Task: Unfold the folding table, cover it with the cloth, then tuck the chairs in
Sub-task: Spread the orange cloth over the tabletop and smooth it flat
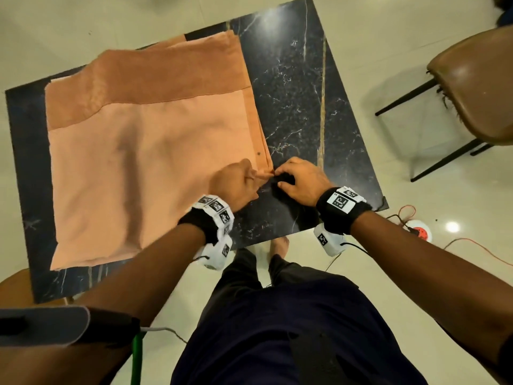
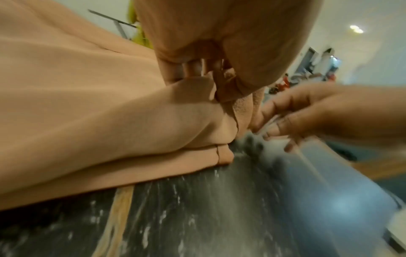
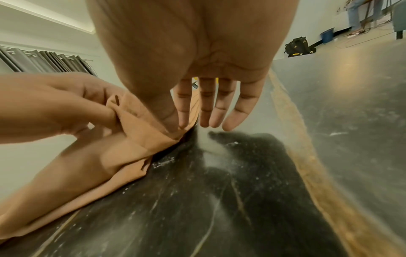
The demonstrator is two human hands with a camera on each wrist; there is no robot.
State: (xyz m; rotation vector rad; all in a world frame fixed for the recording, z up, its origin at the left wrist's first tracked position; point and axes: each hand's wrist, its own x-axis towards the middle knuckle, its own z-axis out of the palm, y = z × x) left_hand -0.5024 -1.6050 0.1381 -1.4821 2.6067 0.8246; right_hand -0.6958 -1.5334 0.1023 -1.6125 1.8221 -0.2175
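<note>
The folding table (image 1: 305,93), black marble with gold veins, stands unfolded. A folded peach cloth (image 1: 152,162) lies on its left and middle part, with the right part bare. My left hand (image 1: 258,176) pinches a fold at the cloth's near right corner. In the left wrist view its fingers (image 2: 204,73) curl over the cloth (image 2: 87,104). My right hand (image 1: 280,177) meets it at the same corner. In the right wrist view its thumb and forefinger (image 3: 178,125) pinch the edge of the cloth (image 3: 87,165), and the other fingers stay straight above the table (image 3: 241,191).
A brown chair (image 1: 477,87) stands out from the table at the right. Another brown seat (image 1: 16,287) shows at the table's near left corner. A red cable reel (image 1: 419,232) with an orange cord lies on the floor by the near right corner. My legs are at the near edge.
</note>
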